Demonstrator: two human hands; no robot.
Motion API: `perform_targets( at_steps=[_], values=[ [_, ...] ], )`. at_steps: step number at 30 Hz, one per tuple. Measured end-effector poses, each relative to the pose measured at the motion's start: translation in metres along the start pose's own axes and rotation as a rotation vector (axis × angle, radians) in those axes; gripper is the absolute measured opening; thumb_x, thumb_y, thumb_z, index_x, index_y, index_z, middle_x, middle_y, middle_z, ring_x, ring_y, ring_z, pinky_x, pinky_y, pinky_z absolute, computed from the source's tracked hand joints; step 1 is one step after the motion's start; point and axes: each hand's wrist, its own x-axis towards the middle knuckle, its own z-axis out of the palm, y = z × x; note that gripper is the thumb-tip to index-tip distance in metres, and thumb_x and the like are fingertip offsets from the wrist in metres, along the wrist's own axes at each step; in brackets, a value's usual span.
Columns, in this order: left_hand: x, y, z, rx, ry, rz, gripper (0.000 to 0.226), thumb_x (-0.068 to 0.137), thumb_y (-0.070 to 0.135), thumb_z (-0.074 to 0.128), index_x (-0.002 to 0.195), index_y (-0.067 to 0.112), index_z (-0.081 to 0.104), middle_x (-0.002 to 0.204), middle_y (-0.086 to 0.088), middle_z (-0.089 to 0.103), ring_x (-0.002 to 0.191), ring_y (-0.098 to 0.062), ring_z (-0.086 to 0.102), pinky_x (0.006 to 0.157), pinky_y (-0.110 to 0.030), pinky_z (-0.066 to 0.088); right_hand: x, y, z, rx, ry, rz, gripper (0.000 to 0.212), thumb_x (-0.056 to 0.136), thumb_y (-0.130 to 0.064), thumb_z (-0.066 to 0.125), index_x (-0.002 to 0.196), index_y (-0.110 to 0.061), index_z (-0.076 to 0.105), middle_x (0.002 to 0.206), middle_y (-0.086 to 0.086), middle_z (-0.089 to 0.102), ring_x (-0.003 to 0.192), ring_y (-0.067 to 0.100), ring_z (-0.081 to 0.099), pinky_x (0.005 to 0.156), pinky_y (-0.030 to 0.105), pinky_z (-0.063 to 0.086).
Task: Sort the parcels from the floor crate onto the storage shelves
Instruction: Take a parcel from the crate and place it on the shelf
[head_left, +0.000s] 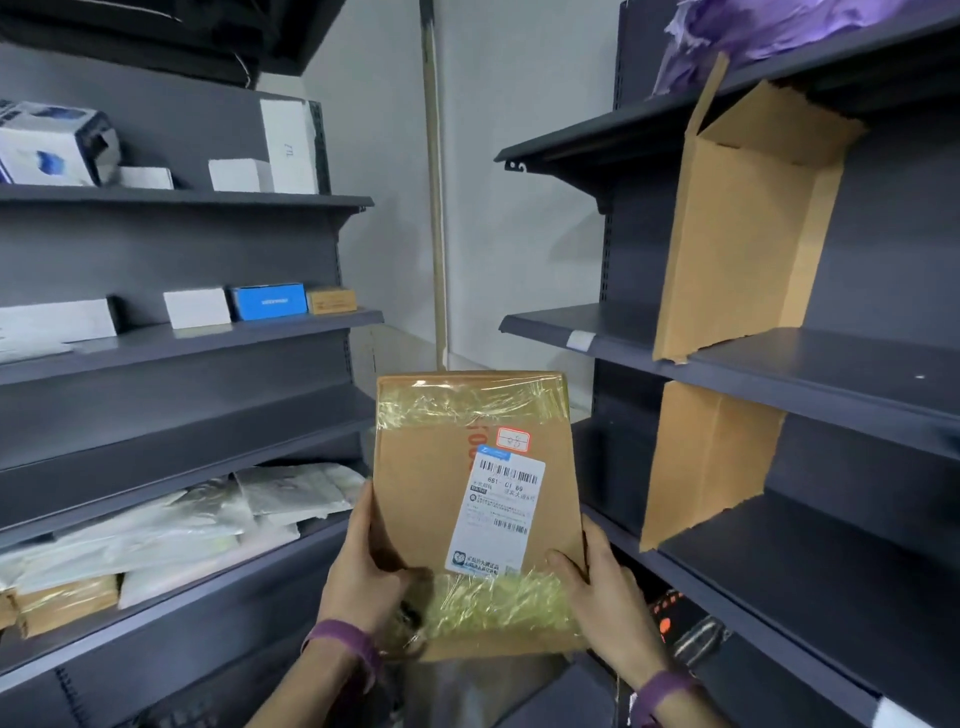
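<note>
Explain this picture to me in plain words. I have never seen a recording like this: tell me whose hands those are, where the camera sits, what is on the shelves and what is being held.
There is no machine here. A person wears one camera on the head, looking forward and down, so the left hand and right hand are the person's own. Both hold a flat brown cardboard parcel, taped in yellowish film, with a white barcode label facing the camera. Dark grey metal shelves stand on both sides. The left ones carry small white boxes, a blue box and pale plastic mailer bags. The right ones carry upright brown cardboard dividers and are otherwise mostly bare.
</note>
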Motion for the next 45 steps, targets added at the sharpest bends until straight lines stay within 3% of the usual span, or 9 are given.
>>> perform_targets(
  at_steps=[3,7,9,14,18,29,36,40,45],
  values=[
    [0.036,-0.004,0.008,-0.004,-0.044,0.006,0.112,0.056,-0.006,0.073,0.131,0.065,0.028,0.103,0.014,0.068,0.091,-0.017,0.066,0.074,-0.04,0.057,0.025,0.005,0.01,-0.026,0.039,0.039,0.051,0.094,-0.04,0.054,0.14,-0.038,0.03,0.112,-0.016,0.064,0.106,0.016,0.063,0.084,0.031,0.049],
    [0.086,-0.009,0.02,-0.07,-0.156,0.03,0.11,0.062,-0.015,0.063,0.139,0.055,0.026,0.105,-0.003,0.069,0.078,-0.021,0.064,0.058,-0.034,0.054,0.049,0.009,0.021,-0.071,0.139,0.1,0.026,0.09,-0.047,0.054,0.107,-0.046,0.034,0.089,-0.023,0.063,0.081,0.0,0.062,0.071,0.031,0.049],
    [0.111,-0.011,0.027,-0.094,-0.234,0.05,0.109,0.064,-0.019,0.059,0.14,0.053,0.027,0.108,-0.002,0.067,0.076,-0.02,0.063,0.051,-0.031,0.053,0.059,0.009,0.026,-0.082,0.195,0.137,0.03,0.088,-0.044,0.058,0.106,-0.047,0.033,0.083,-0.025,0.062,0.075,-0.002,0.061,0.066,0.029,0.049],
    [0.167,-0.014,0.038,-0.087,-0.371,0.099,0.1,0.059,0.0,0.062,0.134,0.058,0.032,0.104,0.024,0.065,0.094,-0.015,0.065,0.076,-0.041,0.056,0.07,-0.005,0.047,-0.161,0.354,0.231,0.051,0.089,-0.041,0.06,0.131,-0.041,0.032,0.081,-0.029,0.055,0.091,0.014,0.066,0.057,0.018,0.038],
    [0.193,-0.016,0.048,-0.111,-0.458,0.109,0.089,0.061,0.006,0.055,0.131,0.058,0.036,0.099,0.034,0.062,0.083,-0.003,0.063,0.067,-0.026,0.049,0.075,-0.016,0.051,-0.193,0.414,0.276,0.055,0.091,-0.043,0.056,0.14,-0.037,0.031,0.088,-0.015,0.065,0.073,0.005,0.06,0.058,0.019,0.041],
    [0.228,-0.031,0.059,-0.113,-0.567,0.095,0.093,0.07,-0.01,0.052,0.135,0.054,0.033,0.103,0.028,0.062,0.09,-0.012,0.063,0.066,-0.025,0.046,0.082,-0.025,0.069,-0.253,0.499,0.346,0.054,0.092,-0.042,0.055,0.14,-0.034,0.033,0.073,-0.013,0.061,0.064,-0.008,0.056,0.054,0.01,0.039],
    [0.219,-0.071,0.026,-0.047,-0.535,0.057,0.098,0.07,-0.015,0.054,0.14,0.049,0.029,0.119,0.018,0.06,0.099,-0.016,0.062,0.072,-0.031,0.052,0.064,-0.025,0.12,-0.267,0.502,0.399,0.053,0.091,-0.043,0.055,0.138,-0.036,0.032,0.082,-0.015,0.064,0.079,0.016,0.064,0.063,0.028,0.04],
    [0.199,-0.095,0.01,-0.037,-0.577,0.052,0.1,0.07,-0.018,0.055,0.141,0.048,0.029,0.128,0.014,0.057,0.104,-0.019,0.062,0.082,-0.037,0.053,0.03,-0.019,0.148,-0.227,0.517,0.43,0.056,0.09,-0.041,0.056,0.138,-0.041,0.027,0.088,-0.014,0.066,0.084,0.017,0.065,0.063,0.029,0.04],
    [0.165,-0.118,0.005,-0.066,-0.605,0.045,0.099,0.066,-0.019,0.059,0.139,0.044,0.035,0.125,0.012,0.06,0.103,-0.017,0.062,0.078,-0.034,0.05,-0.008,-0.01,0.155,-0.197,0.508,0.509,0.056,0.09,-0.042,0.056,0.137,-0.042,0.026,0.098,-0.012,0.065,0.095,0.021,0.064,0.072,0.03,0.044]
  ],
)
